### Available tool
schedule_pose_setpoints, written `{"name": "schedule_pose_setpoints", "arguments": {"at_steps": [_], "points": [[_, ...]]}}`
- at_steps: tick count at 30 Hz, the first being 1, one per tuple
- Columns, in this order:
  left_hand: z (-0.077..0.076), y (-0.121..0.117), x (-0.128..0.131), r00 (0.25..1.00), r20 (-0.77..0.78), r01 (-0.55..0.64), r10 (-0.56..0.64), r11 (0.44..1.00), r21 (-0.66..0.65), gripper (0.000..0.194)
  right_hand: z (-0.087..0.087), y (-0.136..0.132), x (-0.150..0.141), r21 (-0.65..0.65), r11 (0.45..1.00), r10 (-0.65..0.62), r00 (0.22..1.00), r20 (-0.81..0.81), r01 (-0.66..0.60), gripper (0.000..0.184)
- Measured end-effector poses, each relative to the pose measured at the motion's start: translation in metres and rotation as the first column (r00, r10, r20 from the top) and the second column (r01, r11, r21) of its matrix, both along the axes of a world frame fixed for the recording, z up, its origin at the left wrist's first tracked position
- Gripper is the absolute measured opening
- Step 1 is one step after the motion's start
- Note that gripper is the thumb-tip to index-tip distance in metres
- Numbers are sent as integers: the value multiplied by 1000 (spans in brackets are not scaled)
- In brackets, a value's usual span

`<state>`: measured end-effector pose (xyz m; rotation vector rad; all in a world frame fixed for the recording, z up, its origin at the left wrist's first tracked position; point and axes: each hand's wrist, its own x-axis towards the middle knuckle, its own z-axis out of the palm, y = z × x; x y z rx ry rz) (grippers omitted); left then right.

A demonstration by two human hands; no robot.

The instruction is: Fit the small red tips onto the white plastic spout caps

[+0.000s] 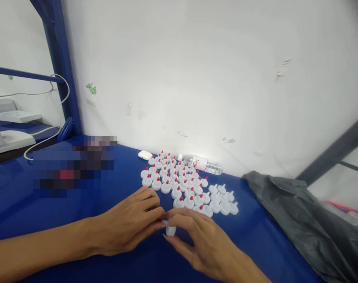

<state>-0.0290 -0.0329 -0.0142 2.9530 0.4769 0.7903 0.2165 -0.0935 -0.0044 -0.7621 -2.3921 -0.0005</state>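
Observation:
Low in the middle of the head view, my right hand [204, 239] grips a white nozzle cap [171, 230] between thumb and fingers, the cap turned on its side. My left hand [131, 222] meets it from the left, thumb and fingertips pinched together at the cap's narrow end. Whatever sits between those left fingertips is hidden. Just beyond both hands, many white nozzle caps with red tips [176, 192] stand upright in a close group. At their right is a smaller cluster of white caps without red tips [224, 206].
A clear plastic bottle [213, 167] lies behind the caps, along the wall. Beside it is a small white case [145, 155]. Dark grey plastic sheeting [299, 220] covers the right side of the blue table [87, 204]. A pixelated patch is at the left.

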Motion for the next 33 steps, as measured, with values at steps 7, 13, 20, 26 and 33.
{"name": "schedule_pose_setpoints", "arguments": {"at_steps": [7, 13, 20, 26, 33], "points": [[-2, -4, 2, 998, 52, 31, -25, 993, -117, 23, 3, 1, 2, 6, 1000, -6, 1000, -14, 6, 25], [5, 11, -12, 981, 128, -112, 149, 959, -259, 36, 23, 16, 47, 195, 921, -308, 937, -168, 338, 27], [3, 16, -8, 988, 74, -107, 137, 942, -317, 12, 24, 42, 83, 119, 797, -574, 804, -152, 592, 27], [-6, 18, -8, 998, 27, -55, 64, 966, -254, 22, 9, 58, 100, -2, 775, -630, 773, -76, 632, 28], [-14, 21, -8, 993, -83, -110, 88, 940, -324, 27, 3, 64, 99, -94, 768, -632, 774, 49, 633, 31]]}}
